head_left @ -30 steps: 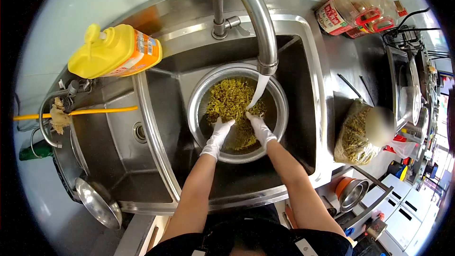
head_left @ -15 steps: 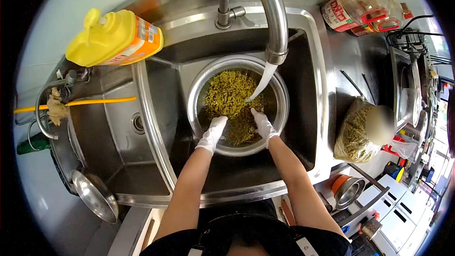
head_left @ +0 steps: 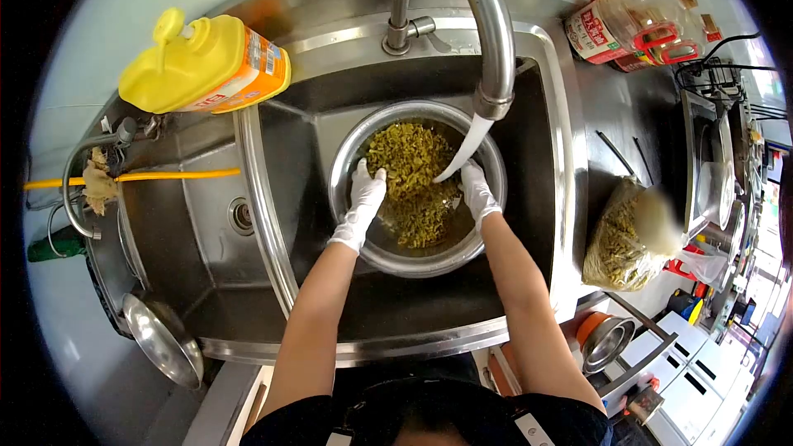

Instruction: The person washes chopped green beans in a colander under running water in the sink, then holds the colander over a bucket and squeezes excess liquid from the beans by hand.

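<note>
A round metal basin (head_left: 345,144) stands in the larger sink compartment, holding chopped yellow-green vegetables (head_left: 413,161) in water. From the curved faucet (head_left: 496,49) a stream of water (head_left: 464,149) pours in on the right side. My left hand (head_left: 366,198), in a white glove, is inside the basin's left part at the edge of the vegetables, thumb apart from the fingers. My right hand (head_left: 477,190), also gloved, is at the right inner side by the stream. Its fingers look spread, with the tips partly hidden; neither hand holds a visible clump.
A yellow jug (head_left: 206,66) rests at the back left by the sink divider (head_left: 268,215). The smaller sink compartment (head_left: 206,239) lies left. On the right counter are a bag of similar vegetables (head_left: 615,248) and plastic bottles (head_left: 619,25). A metal bowl (head_left: 161,339) leans at lower left.
Both gloved hands have moved apart and farther up along the basin's sides. The vegetables have shifted between them, and the water keeps running. The whole view has shifted slightly.
</note>
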{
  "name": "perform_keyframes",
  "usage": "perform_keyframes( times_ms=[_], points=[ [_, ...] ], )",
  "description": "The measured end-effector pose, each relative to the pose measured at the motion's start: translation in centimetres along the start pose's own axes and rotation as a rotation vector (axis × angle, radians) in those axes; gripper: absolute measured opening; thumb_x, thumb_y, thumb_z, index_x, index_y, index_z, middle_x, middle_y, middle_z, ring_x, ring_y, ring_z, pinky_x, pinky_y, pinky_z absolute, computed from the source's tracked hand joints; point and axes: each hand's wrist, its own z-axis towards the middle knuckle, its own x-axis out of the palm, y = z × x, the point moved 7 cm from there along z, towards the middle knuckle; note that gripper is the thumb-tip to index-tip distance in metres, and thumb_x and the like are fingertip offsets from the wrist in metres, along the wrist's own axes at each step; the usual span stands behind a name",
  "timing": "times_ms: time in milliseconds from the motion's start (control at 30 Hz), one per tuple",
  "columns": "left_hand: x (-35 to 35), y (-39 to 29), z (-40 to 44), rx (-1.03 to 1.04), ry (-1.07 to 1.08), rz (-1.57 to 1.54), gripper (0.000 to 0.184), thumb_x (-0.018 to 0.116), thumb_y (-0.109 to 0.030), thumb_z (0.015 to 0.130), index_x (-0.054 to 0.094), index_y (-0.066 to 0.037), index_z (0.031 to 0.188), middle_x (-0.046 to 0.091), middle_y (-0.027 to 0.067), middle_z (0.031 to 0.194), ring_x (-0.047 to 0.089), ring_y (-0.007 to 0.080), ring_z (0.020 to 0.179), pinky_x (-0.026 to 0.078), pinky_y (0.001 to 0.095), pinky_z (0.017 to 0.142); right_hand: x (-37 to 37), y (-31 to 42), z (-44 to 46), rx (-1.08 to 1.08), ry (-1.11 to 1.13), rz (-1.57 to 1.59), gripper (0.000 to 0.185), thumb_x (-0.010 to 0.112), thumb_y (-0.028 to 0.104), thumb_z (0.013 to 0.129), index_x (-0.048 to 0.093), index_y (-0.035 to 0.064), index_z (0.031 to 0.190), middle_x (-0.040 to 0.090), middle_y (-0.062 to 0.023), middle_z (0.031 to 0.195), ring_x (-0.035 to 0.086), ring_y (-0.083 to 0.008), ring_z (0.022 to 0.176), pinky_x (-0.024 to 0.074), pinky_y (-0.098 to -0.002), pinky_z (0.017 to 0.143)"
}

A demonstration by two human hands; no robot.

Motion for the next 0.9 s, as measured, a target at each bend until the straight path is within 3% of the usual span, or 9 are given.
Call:
perform_keyframes(
  times_ms=[133,200,267,500,633,767,800,867,900],
  points=[
    [2.6,-1.0,0.5,-0.064,0.12,0.032,0.076,0.071,-0.041,0.074,0.039,-0.007,0.135,0.036,0.0213,0.136,0.039,0.0364,0.122,0.034,0.0407,0.101,4.6,-0.3,-0.1,-0.134,0.109,0.038,0.072,0.053,0.049,0.088,0.031,0.0055,0.14,0.03,-0.0139,0.145,0.029,-0.028,0.132,0.0274,-0.0408,0.104],
    [3.0,-3.1,-0.1,-0.122,0.391,-0.21,0.085,0.072,-0.026,0.075,0.026,0.001,0.141,0.029,0.0198,0.144,0.033,0.0295,0.13,0.027,0.0352,0.107,4.7,1.0,-3.6,0.009,0.158,-0.032,0.073,0.054,0.048,0.088,0.028,0.0061,0.142,0.027,-0.0127,0.147,0.026,-0.0278,0.134,0.0228,-0.0377,0.107],
    [3.8,-4.5,-2.2,-0.148,0.701,-0.486,0.09,0.074,-0.023,0.073,0.021,0.004,0.141,0.029,0.0215,0.144,0.03,0.0287,0.132,0.025,0.0343,0.108,5.2,0.5,-2.9,-0.174,0.216,-0.149,0.057,0.049,0.041,0.091,0.039,0.0061,0.135,0.044,-0.014,0.135,0.04,-0.0223,0.125,0.0292,-0.0352,0.103],
    [-1.2,-3.8,0.8,0.05,0.043,0.087,0.059,0.063,-0.021,0.077,0.043,0.002,0.128,0.043,0.0259,0.131,0.044,0.0381,0.119,0.039,0.0405,0.098,1.3,0.8,1.1,-0.189,0.027,0.064,0.045,0.051,0.026,0.093,0.046,0.001,0.129,0.049,-0.0144,0.131,0.047,-0.0252,0.12,0.034,-0.0319,0.101],
    [2.8,-5.0,3.0,0.031,0.232,-0.24,0.062,0.057,-0.026,0.089,0.03,-0.002,0.14,0.03,0.0185,0.144,0.025,0.0289,0.135,0.019,0.0313,0.111,5.5,3.5,2.0,-0.106,0.253,0.065,0.05,0.051,0.034,0.093,0.035,0.024,0.139,0.026,-0.0089,0.147,0.027,-0.0319,0.133,0.0395,-0.0584,0.092],
    [5.7,-4.7,3.1,0.141,0.523,-0.263,0.067,0.063,-0.01,0.075,0.036,0.0,0.136,0.043,0.0228,0.131,0.042,0.0312,0.122,0.034,0.036,0.101,7.4,3.8,-0.7,-0.124,0.442,-0.299,0.058,0.054,0.039,0.09,0.036,0.0114,0.138,0.038,-0.0132,0.141,0.036,-0.0313,0.129,0.034,-0.0399,0.103],
    [3.2,-6.8,-0.3,-0.164,0.694,-0.317,0.063,0.061,-0.008,0.075,0.039,-0.002,0.134,0.047,0.0238,0.126,0.046,0.0282,0.119,0.039,0.0355,0.096,7.2,2.9,-1.2,-0.08,0.527,-0.422,0.059,0.053,0.039,0.09,0.035,0.0088,0.138,0.037,-0.0138,0.141,0.036,-0.0304,0.129,0.0328,-0.039,0.104],
    [0.9,-8.3,-3.1,-0.088,0.836,-0.083,0.057,0.059,-0.007,0.077,0.042,-0.001,0.131,0.045,0.0235,0.128,0.048,0.0265,0.117,0.042,0.0357,0.092,5.3,3.5,-3.8,-0.39,0.492,-0.575,0.049,0.054,0.038,0.089,0.05,0.005,0.125,0.055,-0.0178,0.122,0.048,-0.0297,0.118,0.0365,-0.0374,0.099],
    [0.0,-7.3,-3.0,0.16,0.512,0.164,0.052,0.056,-0.006,0.078,0.043,-0.002,0.129,0.041,0.023,0.131,0.048,0.03,0.116,0.042,0.0358,0.093,3.8,2.4,-2.3,-0.478,0.443,-0.537,0.05,0.054,0.036,0.089,0.047,0.0061,0.128,0.052,-0.019,0.126,0.045,-0.0312,0.121,0.0349,-0.0369,0.101]
  ],
)
